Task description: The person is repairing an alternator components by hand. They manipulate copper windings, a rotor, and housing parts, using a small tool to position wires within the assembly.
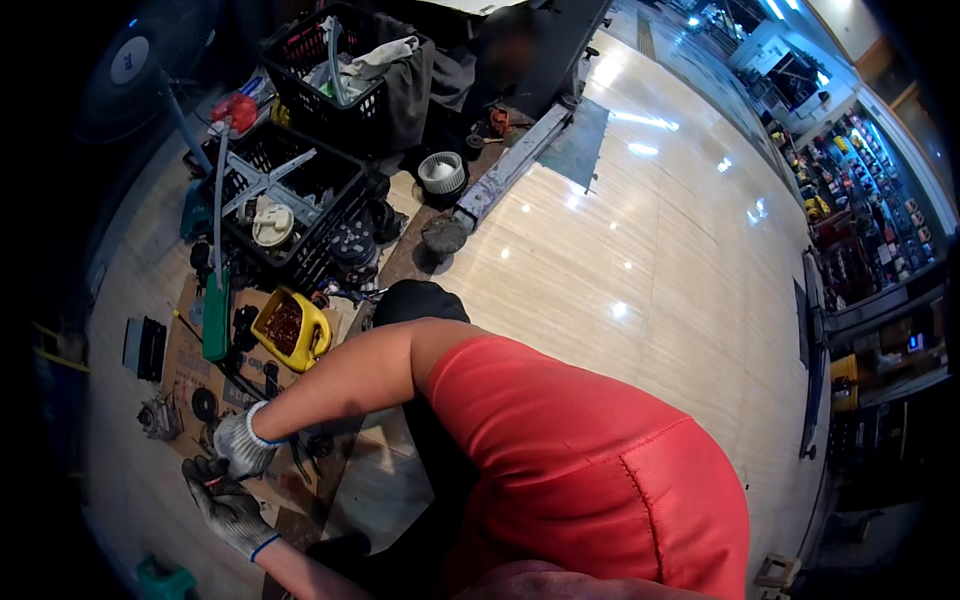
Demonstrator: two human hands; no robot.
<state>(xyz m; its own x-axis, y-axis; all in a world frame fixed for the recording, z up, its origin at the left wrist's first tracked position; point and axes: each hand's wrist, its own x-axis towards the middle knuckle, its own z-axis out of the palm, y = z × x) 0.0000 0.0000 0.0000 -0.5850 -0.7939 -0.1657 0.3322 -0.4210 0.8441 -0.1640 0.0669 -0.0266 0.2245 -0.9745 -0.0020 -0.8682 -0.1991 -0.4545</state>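
Note:
Both my hands wear light knit gloves with blue cuff edges and meet at the lower left, over a flattened cardboard sheet [183, 375]. My left hand [228, 508] has its dark-coated fingers curled around a small dark part with a reddish spot, whose kind I cannot make out. Just above it, my right hand [245, 446] reaches down with its fingers bent toward the same place; its fingertips are mostly hidden. Near them lie a black ring [204, 403], a metal machine part [158, 418] and black hose pieces [302, 462].
A cut-open yellow jug [318, 335] holds reddish-brown contents beside a long green object [215, 318]. Beyond stand black crates [345, 185] of parts, a white blower wheel [441, 172], a metal beam [515, 165] and a standing fan [128, 62]. Stocked shelves [870, 190] line the far right.

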